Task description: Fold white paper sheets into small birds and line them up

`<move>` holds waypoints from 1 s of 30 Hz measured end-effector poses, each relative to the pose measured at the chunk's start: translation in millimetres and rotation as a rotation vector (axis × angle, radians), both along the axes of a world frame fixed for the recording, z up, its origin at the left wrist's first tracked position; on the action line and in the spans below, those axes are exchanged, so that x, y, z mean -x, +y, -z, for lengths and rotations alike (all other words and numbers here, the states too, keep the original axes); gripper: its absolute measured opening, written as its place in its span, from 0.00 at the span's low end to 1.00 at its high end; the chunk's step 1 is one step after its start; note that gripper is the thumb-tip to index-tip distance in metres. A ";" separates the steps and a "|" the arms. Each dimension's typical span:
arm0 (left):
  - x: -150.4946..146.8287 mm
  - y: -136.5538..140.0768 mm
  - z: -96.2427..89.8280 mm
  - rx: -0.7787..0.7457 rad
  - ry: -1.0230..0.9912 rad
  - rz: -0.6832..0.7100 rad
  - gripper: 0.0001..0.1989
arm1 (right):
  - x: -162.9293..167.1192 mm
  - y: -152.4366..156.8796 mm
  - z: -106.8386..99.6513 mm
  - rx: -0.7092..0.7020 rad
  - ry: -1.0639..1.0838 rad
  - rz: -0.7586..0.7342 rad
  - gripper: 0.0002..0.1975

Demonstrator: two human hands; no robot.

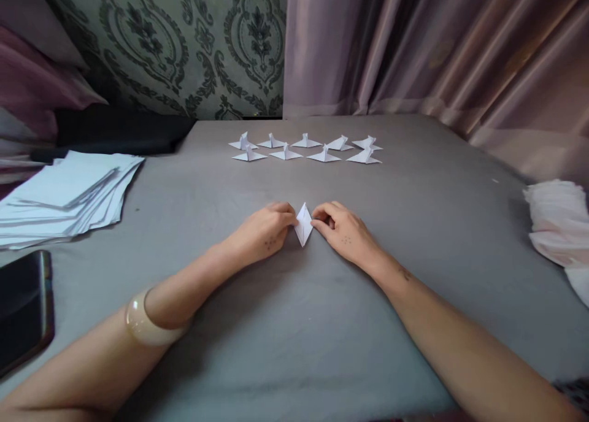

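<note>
A small white folded paper [304, 226], shaped like a narrow diamond with a crease down its middle, is between my two hands over the grey cloth. My left hand [271, 229] pinches its left corner between thumb and fingers. On the opposite side, the thumb and curled fingers of my right hand [343, 232] close on the right corner. The diamond's upper and lower points stay uncovered. Farther back stand several white folded paper birds [286, 153] in two rows.
A stack of white paper sheets [69, 195] lies at the left, with a dark phone [25, 311] nearer me. Behind the stack is a black cloth [124, 129]. A whitish bundle [556, 219] rests at the right edge, and curtains [414, 48] hang behind the grey-covered surface [294, 342].
</note>
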State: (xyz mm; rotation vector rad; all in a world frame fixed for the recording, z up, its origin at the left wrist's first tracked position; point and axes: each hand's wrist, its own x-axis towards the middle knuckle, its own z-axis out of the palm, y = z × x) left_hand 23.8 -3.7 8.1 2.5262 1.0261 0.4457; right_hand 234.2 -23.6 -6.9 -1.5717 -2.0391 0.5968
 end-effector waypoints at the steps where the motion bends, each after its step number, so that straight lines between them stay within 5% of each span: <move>1: 3.5 3.9 -2.2 0.067 -0.030 -0.015 0.19 | -0.5 -0.8 0.3 -0.011 0.001 -0.023 0.06; 4: 12.5 15.4 -5.5 0.202 -0.092 -0.157 0.17 | -0.8 -2.6 1.4 -0.042 -0.010 -0.074 0.10; 7: 13.5 17.2 -5.6 0.151 -0.114 -0.279 0.16 | -0.7 -2.7 2.6 -0.056 -0.007 -0.083 0.10; 13: -4.2 -4.0 -6.6 -0.096 0.087 0.009 0.20 | -0.5 -1.3 4.1 -0.063 0.007 -0.091 0.10; 21: -20.5 -25.5 -12.0 -0.194 0.473 -0.009 0.15 | 4.4 -3.9 1.7 -0.087 -0.023 0.037 0.05; 26: -19.1 -22.4 -7.6 -0.109 0.214 -0.097 0.14 | 6.3 -5.9 0.7 -0.060 -0.011 0.048 0.05; 30: -17.9 -12.9 0.5 0.111 -0.157 -0.362 0.09 | 5.8 -4.1 2.8 -0.052 0.045 0.037 0.03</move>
